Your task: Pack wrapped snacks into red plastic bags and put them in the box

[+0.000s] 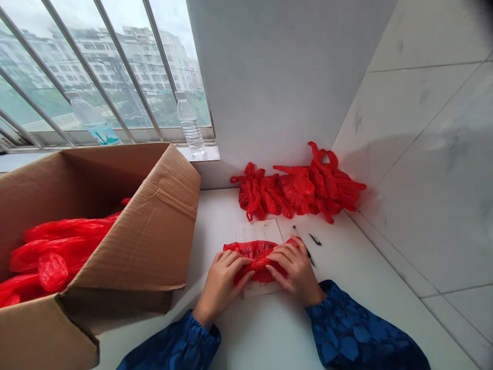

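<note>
A crumpled red plastic bag (252, 250) lies over a sheet of paper (265, 230) on the white table, with both hands on it. At its left end my left hand (226, 277) is closed, thumb and fingers pinching the plastic. My right hand (290, 262) grips the bag's right part, fingers bent over the gathered film. The two hands are a short gap apart. Part of the bag is hidden under my fingers. Beside my right hand, a black pen (310, 257) lies partly covered, and its cap (315, 239) rests just to the right.
A cardboard box (154, 226) with red plastic bags (69, 241) inside stands at left. Tied red bags (296, 187) are heaped against the back wall. A clear bottle (190, 126) and a labelled bottle (96, 123) stand by the barred window. A tiled wall (431, 205) bounds the right.
</note>
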A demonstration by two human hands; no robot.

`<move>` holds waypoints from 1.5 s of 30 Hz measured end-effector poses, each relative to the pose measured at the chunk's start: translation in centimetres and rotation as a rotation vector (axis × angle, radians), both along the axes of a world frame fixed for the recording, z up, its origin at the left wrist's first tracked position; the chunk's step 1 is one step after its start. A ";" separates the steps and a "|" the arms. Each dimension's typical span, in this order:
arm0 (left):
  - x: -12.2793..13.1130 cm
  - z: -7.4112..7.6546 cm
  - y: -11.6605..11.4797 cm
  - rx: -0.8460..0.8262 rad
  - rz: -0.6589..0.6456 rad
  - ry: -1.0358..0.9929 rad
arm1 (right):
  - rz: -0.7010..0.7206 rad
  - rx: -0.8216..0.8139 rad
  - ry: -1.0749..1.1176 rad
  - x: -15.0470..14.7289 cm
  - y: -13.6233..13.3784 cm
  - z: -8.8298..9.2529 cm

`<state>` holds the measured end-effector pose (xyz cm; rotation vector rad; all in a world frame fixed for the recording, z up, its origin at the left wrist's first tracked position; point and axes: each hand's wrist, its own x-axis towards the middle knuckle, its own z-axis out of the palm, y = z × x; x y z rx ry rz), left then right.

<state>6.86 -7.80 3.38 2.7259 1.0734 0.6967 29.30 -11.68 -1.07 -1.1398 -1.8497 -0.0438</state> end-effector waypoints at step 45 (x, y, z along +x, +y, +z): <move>1.4 0.6 -1.0 -0.028 0.511 -0.956 | -0.221 0.193 0.250 2.4 0.2 0.8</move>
